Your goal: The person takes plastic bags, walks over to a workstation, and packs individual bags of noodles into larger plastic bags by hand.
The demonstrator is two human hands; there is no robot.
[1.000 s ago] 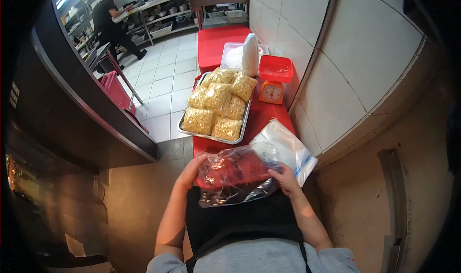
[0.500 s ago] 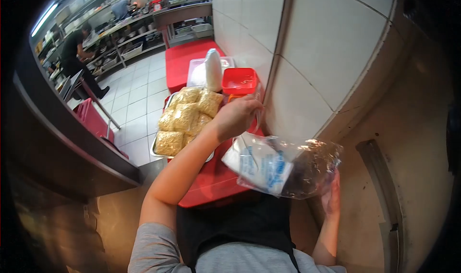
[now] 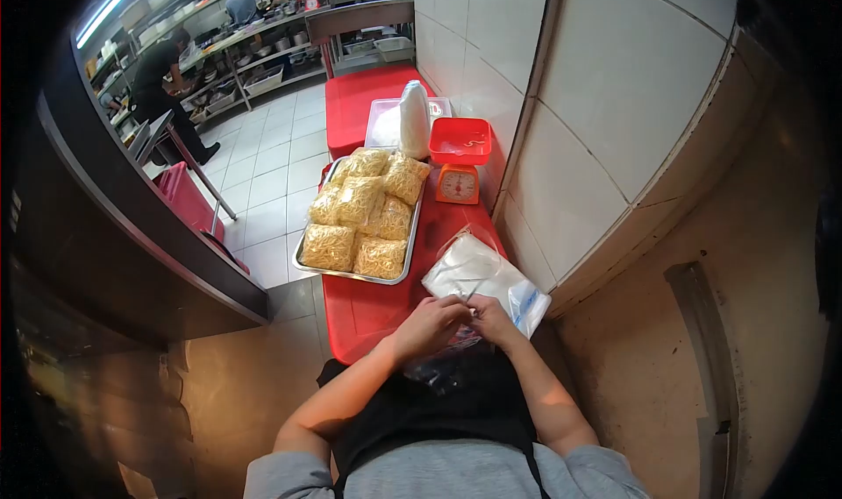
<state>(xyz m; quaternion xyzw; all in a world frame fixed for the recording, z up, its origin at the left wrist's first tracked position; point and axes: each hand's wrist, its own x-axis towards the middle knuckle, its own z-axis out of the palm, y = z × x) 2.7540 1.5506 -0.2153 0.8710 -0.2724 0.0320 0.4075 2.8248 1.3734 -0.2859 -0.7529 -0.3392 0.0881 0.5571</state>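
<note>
My left hand point(image 3: 431, 325) and my right hand point(image 3: 493, 320) are close together in front of my apron, fingers pinched. A clear plastic bag point(image 3: 436, 373) hangs beneath them, gathered between the fingers. A thin pale strip sticks up from the pinch; what it is I cannot make out. Just beyond my hands, a stack of white plastic bags point(image 3: 474, 269) with blue print lies on the red table point(image 3: 344, 319). To the left, bags of yellow noodles point(image 3: 360, 203) are piled on a metal tray point(image 3: 386, 280).
An orange kitchen scale point(image 3: 457, 184) carries a red basin point(image 3: 460, 141) by the tiled wall point(image 3: 605, 131). Behind the tray stand a white bottle-shaped bag point(image 3: 415, 122) and a shallow plastic container point(image 3: 382, 129). A person in dark clothes point(image 3: 156, 82) bends over shelves at far left.
My left hand has come back from beside the scale to my lap. My right hand has moved left with the clear bag, and both hands now meet. The view has shifted slightly.
</note>
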